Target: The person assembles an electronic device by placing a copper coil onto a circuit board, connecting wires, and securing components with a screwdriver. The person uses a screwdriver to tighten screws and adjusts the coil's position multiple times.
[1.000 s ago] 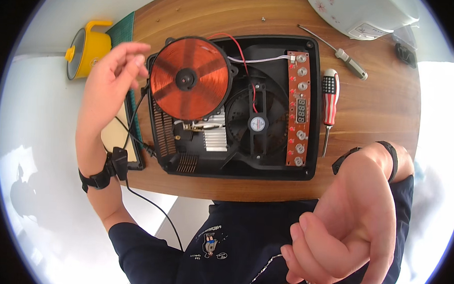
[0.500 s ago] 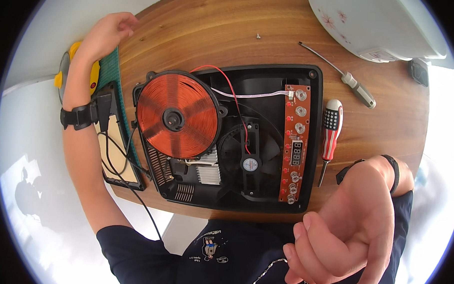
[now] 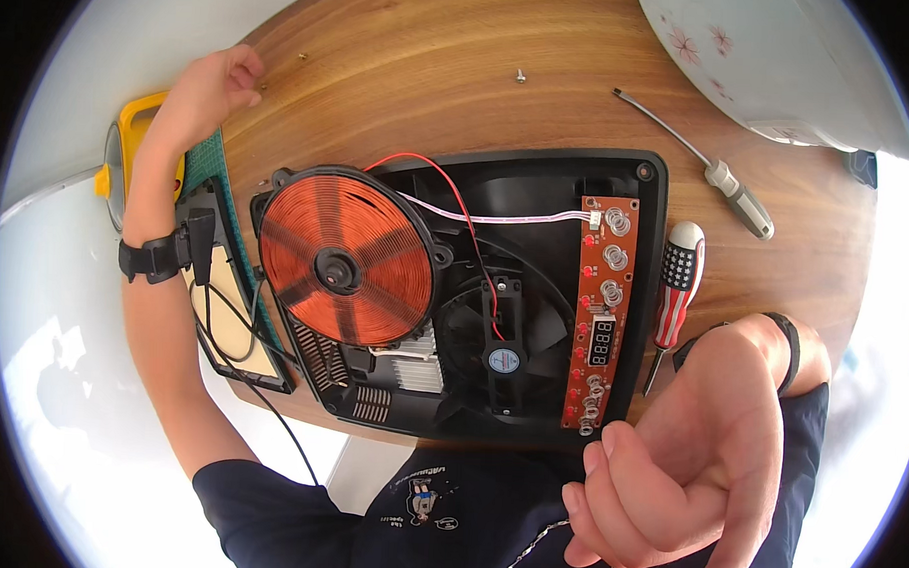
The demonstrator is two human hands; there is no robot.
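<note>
Fingers curled loosely, both hands, we see nothing held | left hand (image 3: 213, 87) upper left by small screw (image 3: 302, 55) on wooden table (image 3: 431, 83) | right hand (image 3: 683, 472) lower right, near opened induction cooker (image 3: 454, 294)

repair bench | opened induction cooker (image 3: 454, 294) | screwdrivers (image 3: 674, 292) | wooden table (image 3: 432, 73)

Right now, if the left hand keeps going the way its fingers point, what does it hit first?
Probably the tiny screw on the table, just beyond the left hand; past it the wood looks bare. Depth is unclear.
</note>
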